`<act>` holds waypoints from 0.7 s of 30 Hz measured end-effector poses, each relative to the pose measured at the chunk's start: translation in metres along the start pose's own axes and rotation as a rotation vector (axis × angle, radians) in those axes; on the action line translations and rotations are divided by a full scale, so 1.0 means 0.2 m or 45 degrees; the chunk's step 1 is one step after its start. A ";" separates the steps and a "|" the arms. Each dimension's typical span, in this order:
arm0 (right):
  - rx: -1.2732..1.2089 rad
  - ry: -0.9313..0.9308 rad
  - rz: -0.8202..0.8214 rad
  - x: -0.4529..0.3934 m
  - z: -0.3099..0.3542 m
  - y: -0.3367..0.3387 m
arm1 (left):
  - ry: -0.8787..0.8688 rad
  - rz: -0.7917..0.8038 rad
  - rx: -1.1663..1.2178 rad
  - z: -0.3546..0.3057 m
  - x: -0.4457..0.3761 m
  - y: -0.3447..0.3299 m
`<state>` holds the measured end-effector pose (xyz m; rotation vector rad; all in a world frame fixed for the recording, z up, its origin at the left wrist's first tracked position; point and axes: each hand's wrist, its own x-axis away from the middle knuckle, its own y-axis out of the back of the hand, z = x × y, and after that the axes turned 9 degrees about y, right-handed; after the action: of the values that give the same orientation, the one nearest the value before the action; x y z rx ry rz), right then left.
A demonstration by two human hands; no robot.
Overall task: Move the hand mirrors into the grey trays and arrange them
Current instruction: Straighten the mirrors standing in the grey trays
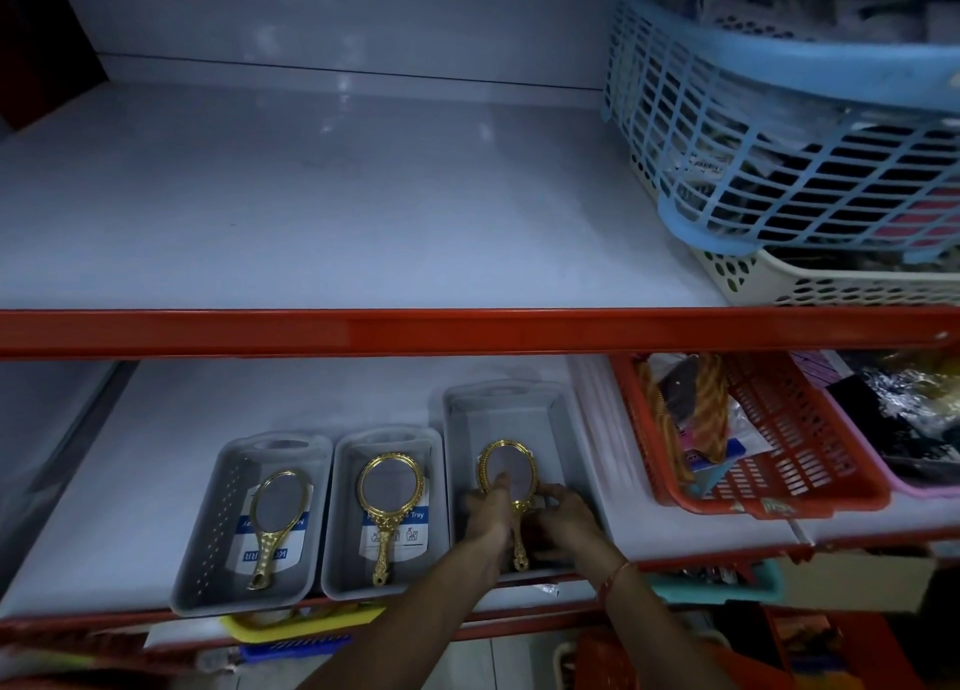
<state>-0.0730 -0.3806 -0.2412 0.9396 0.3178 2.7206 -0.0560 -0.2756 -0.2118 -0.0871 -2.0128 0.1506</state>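
Observation:
Three grey trays stand side by side on the lower shelf. The left tray (208, 533) holds a gold hand mirror (275, 523) lying handle toward me. In the middle tray (343, 533) lies a second gold mirror (389, 502), also handle toward me. Inside the right tray (558, 429) is a third gold mirror (506, 468). My left hand (488, 513) rests on its lower glass and neck, fingers touching the frame. My right hand (563, 520) pinches the handle from the right side. Part of the handle is hidden by my hands.
An orange shelf lip (467, 331) crosses above the trays. A red basket (753, 440) of packaged goods sits right of the trays, a pink one (914, 487) beyond it. On the upper shelf stand a blue basket (779, 144) and a white one (831, 284).

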 end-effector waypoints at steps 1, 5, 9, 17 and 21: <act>-0.013 -0.003 0.002 0.00 0.00 0.00 | -0.016 -0.020 0.010 0.01 0.01 0.00; -0.093 -0.052 0.015 0.00 -0.01 0.01 | -0.031 -0.035 0.059 0.03 0.00 0.02; -0.163 -0.094 0.038 0.03 0.00 0.02 | 0.001 0.037 0.020 0.05 0.02 0.06; -0.344 0.032 -0.070 0.21 0.06 0.02 | -0.055 0.206 -0.148 0.04 0.19 0.26; -0.414 0.145 -0.073 0.42 0.14 -0.06 | -0.181 0.193 -0.236 0.05 0.33 0.43</act>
<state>-0.1179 -0.3417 -0.1757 0.6767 -0.0768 2.6669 -0.0940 -0.1819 -0.1700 -0.3564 -2.1587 0.0674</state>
